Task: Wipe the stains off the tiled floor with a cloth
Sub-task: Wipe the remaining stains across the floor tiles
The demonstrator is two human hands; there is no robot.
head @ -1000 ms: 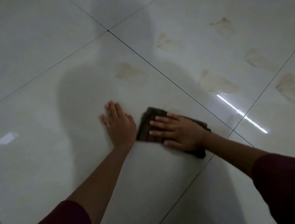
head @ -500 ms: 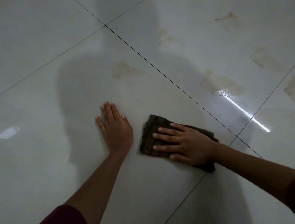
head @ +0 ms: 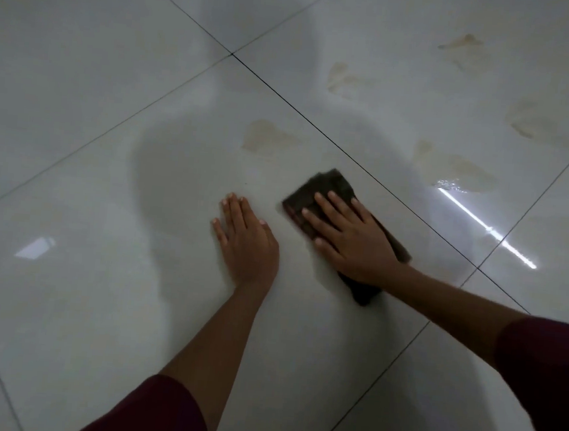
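A dark folded cloth [head: 326, 188] lies flat on the glossy white tiled floor [head: 92, 150]. My right hand [head: 350, 236] presses on it with straight, spread fingers and covers its middle. My left hand [head: 248, 241] rests flat on the bare tile just left of the cloth, fingers together. A pale brown stain [head: 266, 136] sits on the same tile, beyond the cloth. Several more stains lie on the far tiles, among them one [head: 456, 166] by a bright glare and one [head: 343, 77] further back.
Dark grout lines [head: 318, 123] cross the floor diagonally. A bright streak of reflected light [head: 485, 226] lies right of the cloth. My own shadow darkens the tile left of my hands. Dark red sleeves cover both upper forearms.
My right hand has turned the cloth and pushed it forward, away from me, towards the nearest stain. My left hand stays planted on the tile.
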